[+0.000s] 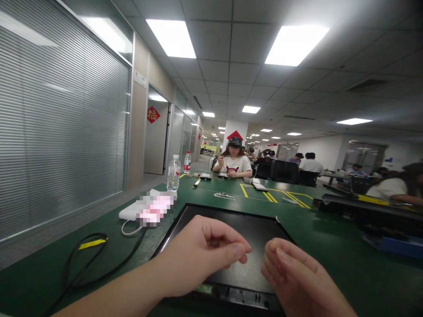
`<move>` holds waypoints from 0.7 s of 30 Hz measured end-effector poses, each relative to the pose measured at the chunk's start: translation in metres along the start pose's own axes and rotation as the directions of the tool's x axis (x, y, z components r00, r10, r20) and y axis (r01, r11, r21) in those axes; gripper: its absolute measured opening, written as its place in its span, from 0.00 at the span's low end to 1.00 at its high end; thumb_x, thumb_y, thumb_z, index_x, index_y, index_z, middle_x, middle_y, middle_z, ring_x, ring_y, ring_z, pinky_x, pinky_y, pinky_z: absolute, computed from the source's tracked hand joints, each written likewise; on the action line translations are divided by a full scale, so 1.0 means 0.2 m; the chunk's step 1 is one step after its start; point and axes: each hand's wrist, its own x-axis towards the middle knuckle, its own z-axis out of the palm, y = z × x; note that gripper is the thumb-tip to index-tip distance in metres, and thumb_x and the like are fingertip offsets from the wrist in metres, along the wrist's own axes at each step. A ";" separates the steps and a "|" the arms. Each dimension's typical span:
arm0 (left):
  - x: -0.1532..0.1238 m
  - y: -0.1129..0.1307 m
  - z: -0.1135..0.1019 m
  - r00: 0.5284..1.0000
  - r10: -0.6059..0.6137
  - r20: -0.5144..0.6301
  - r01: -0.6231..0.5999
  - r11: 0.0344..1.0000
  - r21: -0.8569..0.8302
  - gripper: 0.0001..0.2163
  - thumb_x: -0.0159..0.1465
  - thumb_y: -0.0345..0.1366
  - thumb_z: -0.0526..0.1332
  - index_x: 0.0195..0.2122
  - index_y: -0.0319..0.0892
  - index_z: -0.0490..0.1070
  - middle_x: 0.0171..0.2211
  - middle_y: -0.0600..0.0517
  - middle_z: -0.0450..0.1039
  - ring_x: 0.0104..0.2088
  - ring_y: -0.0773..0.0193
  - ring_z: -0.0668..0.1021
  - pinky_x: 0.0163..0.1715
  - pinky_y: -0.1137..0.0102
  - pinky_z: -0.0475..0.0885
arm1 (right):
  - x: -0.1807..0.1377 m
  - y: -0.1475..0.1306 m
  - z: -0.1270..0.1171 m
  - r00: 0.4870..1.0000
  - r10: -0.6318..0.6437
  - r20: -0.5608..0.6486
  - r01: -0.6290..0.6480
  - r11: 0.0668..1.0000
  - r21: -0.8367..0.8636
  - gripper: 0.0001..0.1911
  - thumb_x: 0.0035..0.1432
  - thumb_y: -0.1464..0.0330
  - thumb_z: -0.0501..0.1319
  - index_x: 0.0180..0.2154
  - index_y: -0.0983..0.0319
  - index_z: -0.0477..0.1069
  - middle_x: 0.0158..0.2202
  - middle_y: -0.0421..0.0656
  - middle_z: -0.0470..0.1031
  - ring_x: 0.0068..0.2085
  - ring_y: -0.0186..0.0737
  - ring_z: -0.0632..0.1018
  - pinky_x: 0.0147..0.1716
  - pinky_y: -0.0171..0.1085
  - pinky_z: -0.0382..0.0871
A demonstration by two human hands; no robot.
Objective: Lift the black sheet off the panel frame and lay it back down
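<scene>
A flat black panel with a dark frame, like a monitor screen (241, 266), lies on the green table below my hands. Over its left half is my left hand (206, 251), its fingers curled and the thumb close against them. My right hand (294, 268) hovers by the panel's right side, thumb and fingers pinched together. A gap separates the two hands. Whatever may be between the fingertips of either hand is hidden or too small to name. At the panel's near edge, small electronic parts (257, 298) show.
A black cable (89, 281) with a yellow tag curves across the left of the green table (139, 270). Beyond it are a white power bank (128, 211) and a water bottle (174, 174). Dark equipment (373, 202) stands at the right. Another person (236, 165) sits across the table.
</scene>
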 end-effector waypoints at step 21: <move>0.23 -0.49 -0.76 0.853 0.093 -0.514 0.297 0.723 0.624 0.08 0.50 0.39 0.59 0.23 0.41 0.74 0.21 0.54 0.72 0.26 0.62 0.73 0.27 0.72 0.62 | 0.69 -0.14 -1.16 0.902 -0.271 -0.336 -0.254 0.298 -0.920 0.12 0.41 0.66 0.59 0.31 0.63 0.74 0.34 0.49 0.77 0.37 0.47 0.76 0.37 0.39 0.66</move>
